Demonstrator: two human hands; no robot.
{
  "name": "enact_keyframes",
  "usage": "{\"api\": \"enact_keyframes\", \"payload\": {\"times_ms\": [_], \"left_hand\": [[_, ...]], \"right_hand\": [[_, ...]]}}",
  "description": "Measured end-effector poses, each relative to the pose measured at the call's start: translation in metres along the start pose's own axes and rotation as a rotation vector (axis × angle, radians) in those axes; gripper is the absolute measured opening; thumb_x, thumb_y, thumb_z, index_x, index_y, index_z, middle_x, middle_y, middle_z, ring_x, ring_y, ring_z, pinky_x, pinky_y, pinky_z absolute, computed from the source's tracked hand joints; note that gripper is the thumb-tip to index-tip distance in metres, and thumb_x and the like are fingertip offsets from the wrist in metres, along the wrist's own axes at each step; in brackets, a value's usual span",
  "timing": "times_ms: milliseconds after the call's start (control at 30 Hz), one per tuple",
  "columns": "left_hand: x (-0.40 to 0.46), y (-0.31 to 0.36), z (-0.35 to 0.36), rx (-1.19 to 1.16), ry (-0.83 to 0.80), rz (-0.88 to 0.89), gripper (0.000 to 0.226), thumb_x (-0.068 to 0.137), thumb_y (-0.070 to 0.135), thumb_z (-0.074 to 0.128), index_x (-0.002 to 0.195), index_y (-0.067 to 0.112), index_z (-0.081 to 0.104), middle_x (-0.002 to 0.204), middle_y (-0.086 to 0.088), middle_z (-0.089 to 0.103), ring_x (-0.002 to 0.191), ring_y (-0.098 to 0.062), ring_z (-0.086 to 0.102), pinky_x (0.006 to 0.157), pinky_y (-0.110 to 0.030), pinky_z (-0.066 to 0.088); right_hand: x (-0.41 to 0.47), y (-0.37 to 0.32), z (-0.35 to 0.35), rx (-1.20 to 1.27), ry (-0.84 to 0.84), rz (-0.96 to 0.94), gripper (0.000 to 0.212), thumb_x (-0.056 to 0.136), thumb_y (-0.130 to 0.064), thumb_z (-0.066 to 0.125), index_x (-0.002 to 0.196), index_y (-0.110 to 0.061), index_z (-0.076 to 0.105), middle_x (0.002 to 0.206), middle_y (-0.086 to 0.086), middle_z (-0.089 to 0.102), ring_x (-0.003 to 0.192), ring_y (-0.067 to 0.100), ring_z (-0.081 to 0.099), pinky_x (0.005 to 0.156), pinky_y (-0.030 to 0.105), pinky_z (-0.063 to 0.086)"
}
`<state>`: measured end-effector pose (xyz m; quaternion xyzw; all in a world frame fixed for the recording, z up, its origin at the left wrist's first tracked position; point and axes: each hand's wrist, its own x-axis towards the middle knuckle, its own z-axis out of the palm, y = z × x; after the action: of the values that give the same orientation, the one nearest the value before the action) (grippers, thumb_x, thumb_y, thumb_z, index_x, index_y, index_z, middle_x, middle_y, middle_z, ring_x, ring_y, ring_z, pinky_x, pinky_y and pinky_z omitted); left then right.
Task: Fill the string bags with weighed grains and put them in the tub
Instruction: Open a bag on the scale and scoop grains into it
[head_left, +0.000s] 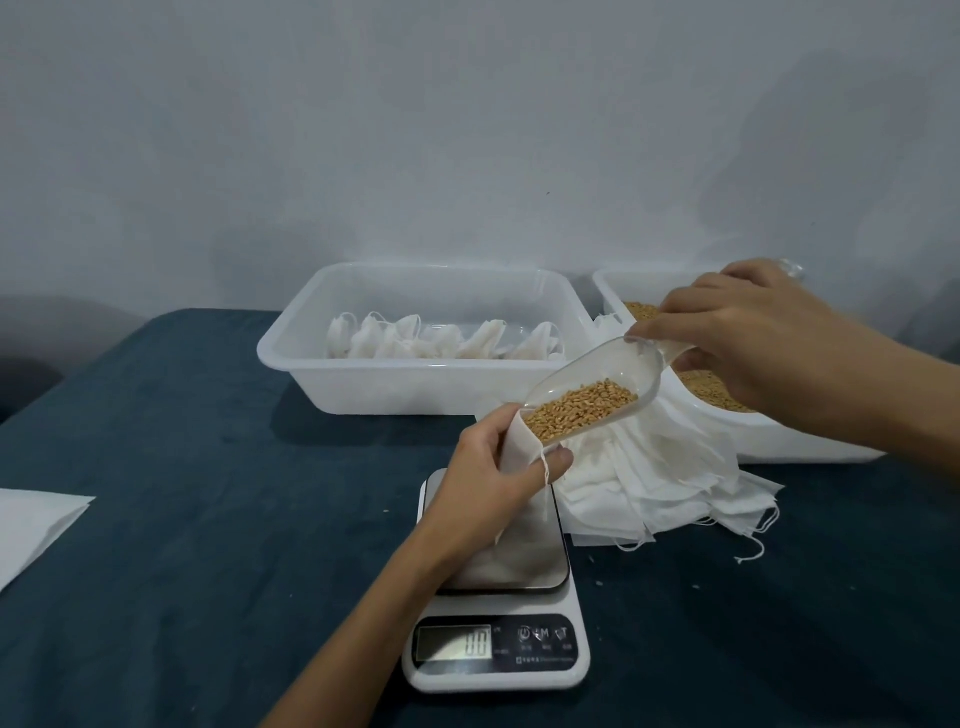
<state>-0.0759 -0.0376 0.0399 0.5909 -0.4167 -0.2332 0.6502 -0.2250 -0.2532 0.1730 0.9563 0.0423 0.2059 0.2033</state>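
Blue table (182, 467), scale (498, 613) reading 0.0, left hand (493, 467) pinching bag (519, 441), right hand (753, 332) gripping scoop (597, 384)

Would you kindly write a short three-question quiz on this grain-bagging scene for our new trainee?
1. True or false: the scoop is empty.
2. Which hand grips the string bag over the scale? A) left hand B) right hand
3. Fill in: the filled bags lie in the white ____.

Key: 1 false, it holds grains; 2 A; 3 tub.
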Motion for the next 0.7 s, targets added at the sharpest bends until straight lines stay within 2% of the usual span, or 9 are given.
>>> {"api": "enact_keyframes", "payload": {"times_ms": [100,267,500,567,700], "left_hand": [[0.0,0.001,-0.001,-0.018,0.01,-0.006,0.026,0.092,0.023,0.076,0.117,0.024,0.07,0.113,0.005,0.076,0.109,-0.014,0.07,0.096,-0.031,0.057],[0.0,0.0,-0.003,-0.015,0.021,-0.025,0.033,0.085,0.024,0.081,0.116,0.025,0.07,0.109,0.007,0.076,0.106,-0.012,0.072,0.088,-0.022,0.055],[0.001,-0.004,-0.003,0.012,0.073,-0.056,0.055,0.072,0.034,0.086,0.123,0.027,0.064,0.117,0.005,0.075,0.11,-0.016,0.072,0.102,-0.046,0.057],[0.001,-0.003,-0.002,0.02,0.083,-0.054,0.058,0.071,0.035,0.086,0.124,0.031,0.063,0.122,0.006,0.073,0.114,-0.017,0.07,0.105,-0.047,0.054],[0.001,-0.002,-0.002,0.019,0.093,-0.039,0.055,0.073,0.029,0.086,0.123,0.034,0.063,0.121,0.009,0.073,0.114,-0.013,0.07,0.104,-0.041,0.054]], "right_hand": [[0.006,0.001,0.0,-0.019,0.006,-0.01,0.046,0.077,-0.007,0.082,0.118,-0.026,0.07,0.097,-0.008,0.067,0.093,0.025,0.063,0.093,0.039,0.031],[0.012,-0.003,0.0,-0.041,0.02,-0.047,0.046,0.077,-0.007,0.082,0.118,-0.025,0.07,0.095,-0.008,0.067,0.092,0.025,0.063,0.089,0.044,0.039],[0.013,-0.007,0.0,-0.051,0.022,-0.064,0.046,0.077,-0.006,0.082,0.117,-0.025,0.07,0.095,-0.008,0.067,0.092,0.024,0.063,0.092,0.045,0.039],[0.014,-0.008,-0.001,-0.055,0.019,-0.068,0.045,0.078,-0.005,0.082,0.117,-0.025,0.07,0.096,-0.008,0.068,0.093,0.025,0.063,0.093,0.045,0.039],[0.015,-0.011,-0.002,-0.069,0.029,-0.069,0.045,0.076,-0.004,0.082,0.115,-0.023,0.072,0.094,-0.005,0.069,0.092,0.026,0.064,0.093,0.047,0.041]]}}
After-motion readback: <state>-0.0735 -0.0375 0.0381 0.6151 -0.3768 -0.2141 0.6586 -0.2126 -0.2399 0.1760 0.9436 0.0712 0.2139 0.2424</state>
